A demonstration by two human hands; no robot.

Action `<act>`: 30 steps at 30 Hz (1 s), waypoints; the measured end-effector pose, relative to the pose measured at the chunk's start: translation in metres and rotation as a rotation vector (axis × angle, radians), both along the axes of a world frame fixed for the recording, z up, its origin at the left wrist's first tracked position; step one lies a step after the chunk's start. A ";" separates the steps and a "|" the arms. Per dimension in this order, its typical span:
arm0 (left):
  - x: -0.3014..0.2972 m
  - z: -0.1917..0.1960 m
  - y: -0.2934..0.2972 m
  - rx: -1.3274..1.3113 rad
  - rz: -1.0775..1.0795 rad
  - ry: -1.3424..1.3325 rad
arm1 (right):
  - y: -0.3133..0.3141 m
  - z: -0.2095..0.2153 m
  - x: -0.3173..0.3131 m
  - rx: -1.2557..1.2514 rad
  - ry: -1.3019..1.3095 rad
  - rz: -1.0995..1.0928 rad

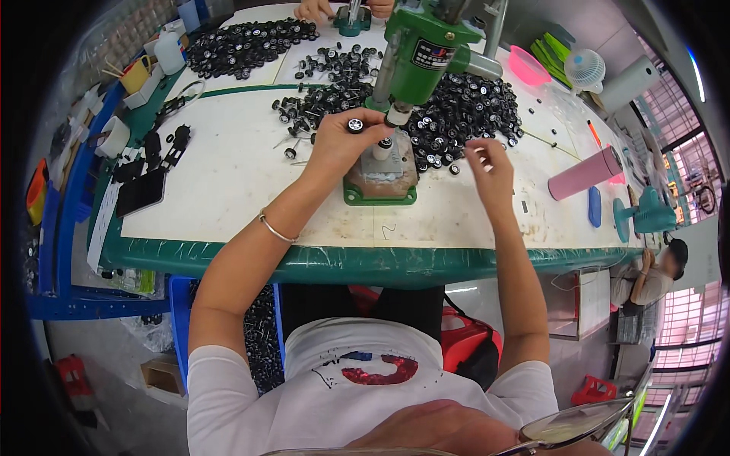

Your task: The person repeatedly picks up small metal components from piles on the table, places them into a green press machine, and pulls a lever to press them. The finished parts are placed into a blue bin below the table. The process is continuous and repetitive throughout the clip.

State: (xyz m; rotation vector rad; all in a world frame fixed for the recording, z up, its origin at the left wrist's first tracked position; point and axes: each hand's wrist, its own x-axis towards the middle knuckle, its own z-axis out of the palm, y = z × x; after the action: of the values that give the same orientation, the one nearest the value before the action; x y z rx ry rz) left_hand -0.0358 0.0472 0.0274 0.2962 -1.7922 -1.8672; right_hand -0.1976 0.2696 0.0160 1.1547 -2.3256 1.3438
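Note:
A green hand press [424,64] stands on the table in front of me. My left hand [341,144] is closed at its left side, with a small black wheel with a silver hub [355,125] held among the fingers. Its fingertips reach under the press ram [398,114], by another dark piece. Just below, a wheel [385,142] sits on the pale post of the press base [380,176]. To the right, my right hand [490,171] is raised over the table, thumb and fingers pinched together. What they hold, if anything, is too small to make out.
Heaps of black wheels [471,114] lie behind and beside the press, with another pile [243,49] at far left. A pink tumbler [584,173] and teal fan [646,213] stand right. A phone [141,191] lies left. Another person's hands [313,9] work opposite.

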 end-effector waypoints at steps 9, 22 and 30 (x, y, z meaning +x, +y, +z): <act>-0.011 -0.009 0.002 0.001 -0.045 0.102 | -0.075 0.141 -0.042 -0.456 -0.460 0.364; -0.008 -0.006 -0.002 -0.044 -0.043 0.096 | -0.138 0.234 -0.043 -0.710 -0.507 0.483; -0.010 -0.013 -0.003 -0.115 -0.013 0.112 | -0.091 0.222 -0.015 -0.776 -0.189 0.752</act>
State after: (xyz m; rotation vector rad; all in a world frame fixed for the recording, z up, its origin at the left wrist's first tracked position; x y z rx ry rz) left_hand -0.0463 0.0443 0.0146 0.1350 -1.8200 -1.7459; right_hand -0.2125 0.1790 0.2380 1.6825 -1.1782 2.3684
